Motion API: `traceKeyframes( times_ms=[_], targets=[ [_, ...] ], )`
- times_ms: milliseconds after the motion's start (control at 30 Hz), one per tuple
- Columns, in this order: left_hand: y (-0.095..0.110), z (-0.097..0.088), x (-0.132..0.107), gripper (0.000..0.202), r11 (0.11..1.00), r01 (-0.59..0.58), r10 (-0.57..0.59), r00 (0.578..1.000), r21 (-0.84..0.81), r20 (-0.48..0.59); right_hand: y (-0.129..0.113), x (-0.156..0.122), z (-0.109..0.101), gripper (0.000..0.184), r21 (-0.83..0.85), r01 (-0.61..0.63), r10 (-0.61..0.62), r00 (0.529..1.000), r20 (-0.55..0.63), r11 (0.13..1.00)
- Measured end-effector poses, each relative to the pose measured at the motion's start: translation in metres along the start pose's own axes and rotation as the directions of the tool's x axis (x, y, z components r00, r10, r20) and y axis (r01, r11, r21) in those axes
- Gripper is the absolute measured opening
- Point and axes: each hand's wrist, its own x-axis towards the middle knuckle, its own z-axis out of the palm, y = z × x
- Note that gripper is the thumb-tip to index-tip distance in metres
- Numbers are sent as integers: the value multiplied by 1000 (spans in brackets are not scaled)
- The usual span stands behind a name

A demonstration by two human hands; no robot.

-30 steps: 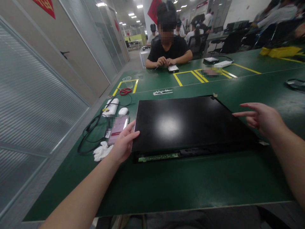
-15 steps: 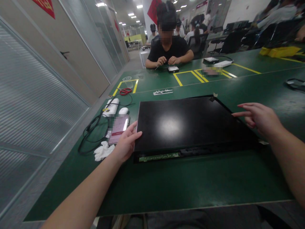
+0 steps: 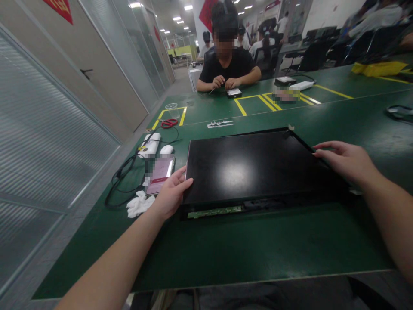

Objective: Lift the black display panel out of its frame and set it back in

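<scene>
A large flat black display panel [image 3: 251, 165] lies on the green table [image 3: 245, 245], with a strip of green circuit board [image 3: 214, 212] showing along its near edge. My left hand [image 3: 171, 193] grips the panel's left edge, thumb on top and fingers underneath. My right hand [image 3: 346, 161] rests on the panel's right edge, fingers curled over it.
Left of the panel lie a phone [image 3: 160, 174], a white crumpled cloth [image 3: 138, 203], black cables [image 3: 124, 178], a white device [image 3: 150, 144] and red scissors [image 3: 169, 123]. A person in black [image 3: 227, 64] sits across the table working on a small device [image 3: 234, 92]. Yellow tape marks the far table.
My right hand dropped from hovering with fingers pointing to resting on the panel's right edge. My left hand kept its hold on the left edge.
</scene>
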Motion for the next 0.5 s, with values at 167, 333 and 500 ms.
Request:
traceKeyframes(
  times_ms=[167,333,500],
  targets=[
    [1,-1,0,68,1000,-6,6,1000,2,7,1,-1,1,35,-12,25,-25,999,24,1000],
    [0,-2,1,74,1000,-15,15,1000,1,-12,0,-2,1,33,-28,71,-70,997,34,997],
    [-1,-3,1,74,1000,-10,11,1000,24,-26,-2,-3,0,29,-36,80,-79,997,19,996]
  ],
)
